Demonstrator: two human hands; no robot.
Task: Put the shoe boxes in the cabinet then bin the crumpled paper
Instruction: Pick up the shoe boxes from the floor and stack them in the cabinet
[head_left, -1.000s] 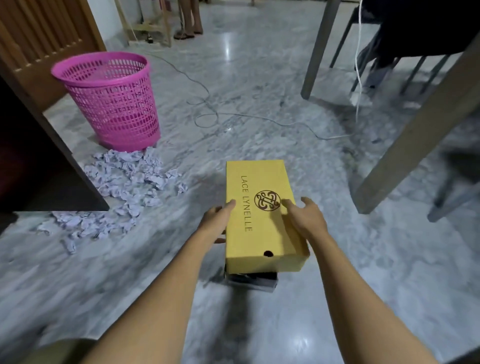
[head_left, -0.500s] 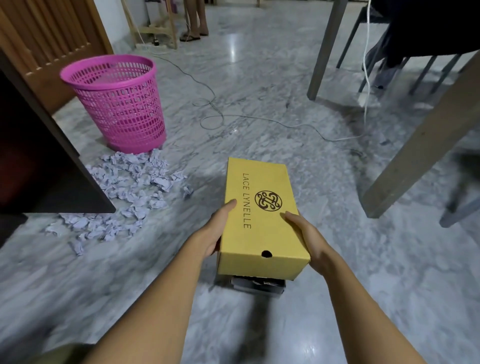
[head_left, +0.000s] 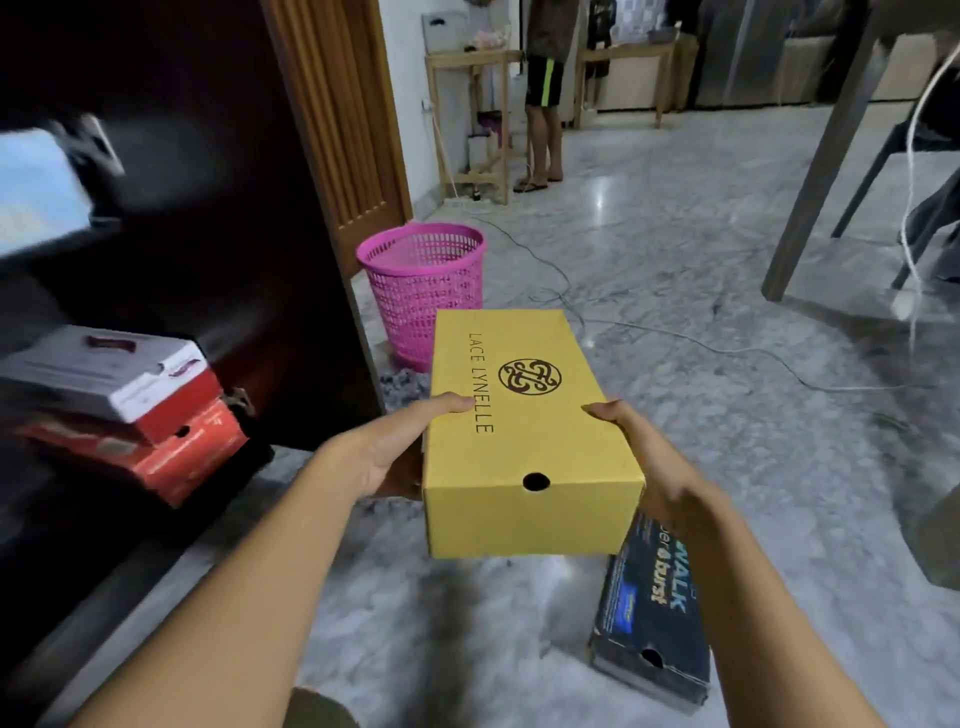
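Left hand (head_left: 382, 449) and right hand (head_left: 652, 460) grip the yellow shoe box (head_left: 519, 447) between them, one on each long side, with the thumbs laid over the lid edge. A second ago this box sat on top of another one on the floor (head_left: 701, 395). Now it is lifted clear and held in the air at about mid-frame, so the carry has begun.

The view has also swung left. The cabinet (head_left: 244, 223), which was only a dark edge before, now fills the left of the frame with its dark inside open to view. Two red shoe boxes (head_left: 156, 436) are stacked on a shelf there, the upper one with a pale lid, and a blurred pale shape sits higher up that I cannot identify. I judge the yellow box is headed for that cabinet; the room beside or above the stack is too dark and blurred to gauge.

Lifting it has uncovered the dark blue shoe box (head_left: 657, 618), which lies on the floor below and to the right of the held box. It is untouched and looks like the next box to go in.

Behind the yellow box stands the pink basket (head_left: 423, 291), just beside the cabinet's end panel. Only a sliver of the crumpled paper (head_left: 402, 387) shows at its foot, the rest being hidden by the box. None of it appears to be binned yet, so that half of the task is still to be done.
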